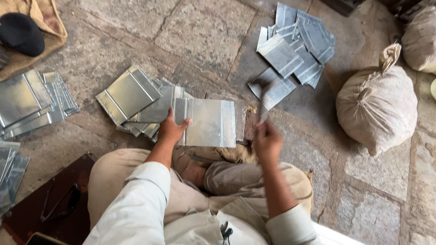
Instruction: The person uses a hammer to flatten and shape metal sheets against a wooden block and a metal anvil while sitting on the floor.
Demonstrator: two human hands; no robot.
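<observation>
A person sits cross-legged on the stone floor [204,41], and the piece in work is a folded sheet-metal panel [210,122] lying flat just ahead of the knees. Its long axis runs across the view, from nine to three o'clock, with raised folded strips along both short ends.

At the panel's nine o'clock edge sits the left hand [171,129]. Its grip is spread rather than closed: the palm presses down on the left folded strip, fingers fanned toward twelve o'clock, the thumb lying across the sheet toward three. The forearm comes up from six o'clock, sleeve pushed back from the wrist.

At the panel's three to four o'clock corner is the right hand [268,141], just off the sheet and slightly nearer the body. Its grip is clenched around the handle of a hammer [263,100], whose motion-blurred shaft rises toward twelve o'clock, the head above the panel's right folded edge. So the struck edge lies toward eleven o'clock from this fist, and the right hand is the nearer one to it.

Further stacks of like panels lie at ten o'clock [131,93] and at one o'clock [295,45]; a tied cloth sack [376,104] stands at three.
</observation>
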